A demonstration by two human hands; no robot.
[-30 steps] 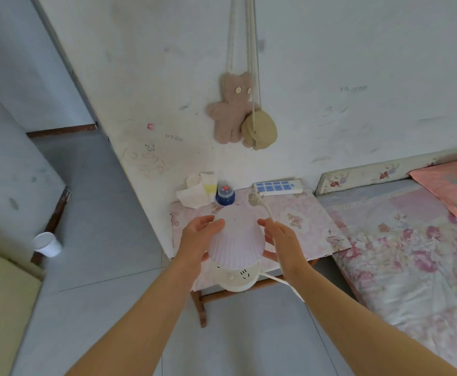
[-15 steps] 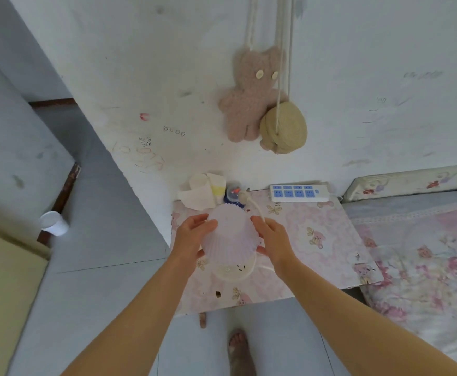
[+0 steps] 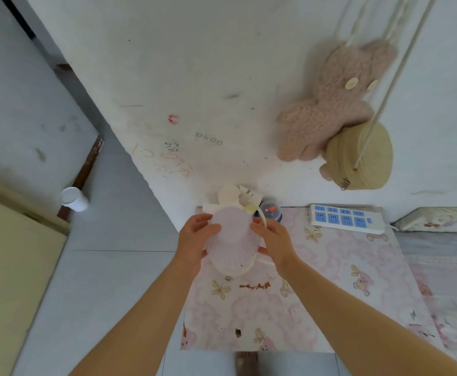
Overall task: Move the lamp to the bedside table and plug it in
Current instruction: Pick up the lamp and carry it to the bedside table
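**Lamp held over the bedside tabletop**

Left hand point(image 3: 194, 240) and right hand point(image 3: 274, 241) clasp opposite sides of the pale-pink ribbed lamp point(image 3: 232, 241), steadying it upright above the pink printed tabletop point(image 3: 316, 294); the white-and-blue power strip point(image 3: 344, 219) lies near, presumably for plugging.

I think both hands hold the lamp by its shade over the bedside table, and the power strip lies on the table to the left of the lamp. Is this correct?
Not quite: in the head view the power strip lies to the right of the lamp, at the table's back edge by the wall. The rest holds: the left hand and right hand hold the shade over the table.
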